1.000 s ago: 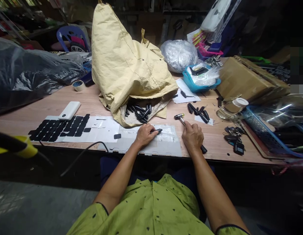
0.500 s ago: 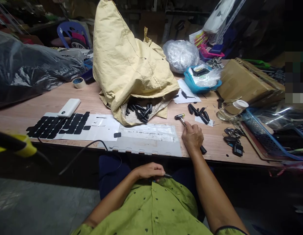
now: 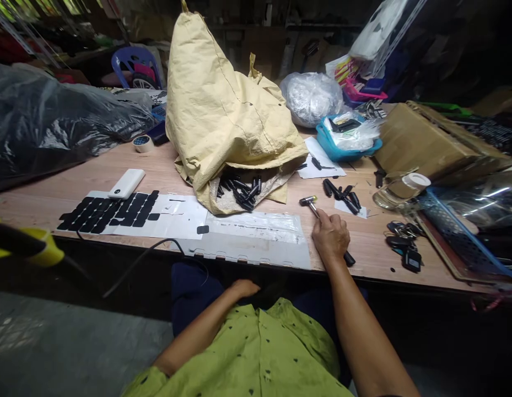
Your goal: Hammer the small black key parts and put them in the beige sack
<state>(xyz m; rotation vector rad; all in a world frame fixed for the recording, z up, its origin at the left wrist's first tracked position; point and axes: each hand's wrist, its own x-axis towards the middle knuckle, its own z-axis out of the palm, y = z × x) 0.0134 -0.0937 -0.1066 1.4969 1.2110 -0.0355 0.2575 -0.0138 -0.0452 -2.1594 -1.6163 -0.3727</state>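
My right hand point(image 3: 330, 238) is wrapped round the handle of a small hammer point(image 3: 308, 200) lying on the table. The hammer's head, with a yellowish face at one end, points away from me, and its black grip end shows by my wrist. In my lap, below the table edge, is my left hand point(image 3: 246, 288); its fingers are mostly hidden in shadow. Right of the hammer lie several black tube-like parts point(image 3: 342, 193), some on white paper. More black parts point(image 3: 241, 190) spill from the mouth of a large beige sack point(image 3: 235, 110).
A clear flat sheet point(image 3: 256, 242) lies before me. Left are black sticker-like pieces point(image 3: 94, 212), a white power bank point(image 3: 127, 183) and a tape roll point(image 3: 143, 144). Right are keys point(image 3: 404, 242), a glass jar point(image 3: 398, 193), a blue basket point(image 3: 458, 231) and a carton point(image 3: 421, 138).
My left hand has dropped lower, toward the shadow between my legs, and the thin pointed object near its fingers is out of sight. My right hand stays on the hammer. The view has shifted slightly.
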